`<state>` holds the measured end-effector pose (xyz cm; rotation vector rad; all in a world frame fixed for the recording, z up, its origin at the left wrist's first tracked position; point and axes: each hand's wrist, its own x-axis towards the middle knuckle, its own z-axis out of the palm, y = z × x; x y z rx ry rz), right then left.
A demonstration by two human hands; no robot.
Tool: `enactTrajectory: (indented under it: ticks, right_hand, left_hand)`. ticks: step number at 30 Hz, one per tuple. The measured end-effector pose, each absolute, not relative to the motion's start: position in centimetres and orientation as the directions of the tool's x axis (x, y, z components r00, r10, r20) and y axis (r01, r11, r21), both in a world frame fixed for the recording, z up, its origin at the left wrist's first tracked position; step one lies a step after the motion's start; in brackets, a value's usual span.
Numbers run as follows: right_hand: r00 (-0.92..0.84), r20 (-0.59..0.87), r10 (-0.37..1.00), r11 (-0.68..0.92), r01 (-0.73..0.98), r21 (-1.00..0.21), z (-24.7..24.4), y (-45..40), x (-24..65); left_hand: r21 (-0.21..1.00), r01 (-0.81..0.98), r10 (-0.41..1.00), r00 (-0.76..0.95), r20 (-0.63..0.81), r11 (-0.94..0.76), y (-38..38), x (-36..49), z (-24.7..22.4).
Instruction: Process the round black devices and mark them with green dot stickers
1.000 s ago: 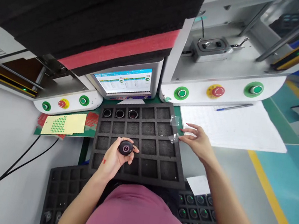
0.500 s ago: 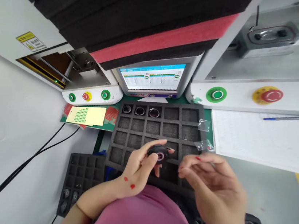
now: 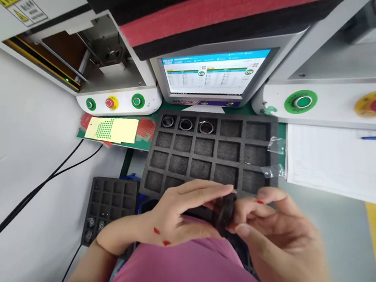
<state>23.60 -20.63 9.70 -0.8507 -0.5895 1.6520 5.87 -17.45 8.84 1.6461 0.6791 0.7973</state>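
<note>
A dark round watch-like piece, now seen nearly edge-on and blurred, is gripped between the fingers and thumb of my left hand. My right hand is right beside it, with curled fingers touching or nearly touching its right side; whether a small item is pinched there is too unclear to see. Beyond both hands lies a black foam tray of square pockets. Three round watch-like pieces sit in its far row, towards the left.
A lit monitor stands behind the tray, between two machines with green buttons and red knobs. Papers with a blue pen lie right. Clear film pieces cling to the tray's right edge. A second foam tray is lower left.
My left hand has turned the dark piece from face-on to edge-on and moved it right, against my right hand's fingers. The head view has shifted closer to the monitor.
</note>
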Motion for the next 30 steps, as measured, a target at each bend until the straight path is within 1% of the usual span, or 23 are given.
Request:
enactTrajectory:
  ticks: [3,6,11,15,24,30]
  right_hand:
    - [-0.135,-0.270,0.953,-0.296,-0.590,-0.751,10.0,-20.8,23.6]
    - [-0.140,-0.299,0.944,-0.324,-0.566,-0.758,10.1,-21.0,23.8]
    - [-0.202,-0.303,0.932,-0.363,-0.542,-0.757,9.9,-20.9,24.2]
    - [-0.221,-0.315,0.923,-0.385,-0.542,-0.747,9.6,-21.0,24.4]
    - [-0.209,-0.346,0.915,-0.403,-0.548,-0.733,10.3,-21.3,24.6]
    - [-0.201,-0.363,0.910,-0.410,-0.570,-0.712,9.5,-21.2,24.3]
  left_hand:
    - [0.960,0.031,0.785,0.583,0.208,-0.277,-17.7,5.8,8.5]
    - [0.949,0.055,0.798,0.558,0.228,-0.309,-17.8,5.6,8.6]
    - [0.928,0.123,0.762,0.613,0.208,-0.352,-17.6,5.3,9.3]
    - [0.898,0.090,0.738,0.607,0.294,-0.431,-17.3,5.4,9.5]
    - [0.880,0.109,0.710,0.639,0.295,-0.463,-17.3,5.5,9.7]
    - [0.856,0.168,0.714,0.641,0.283,-0.490,-17.3,5.4,10.1]
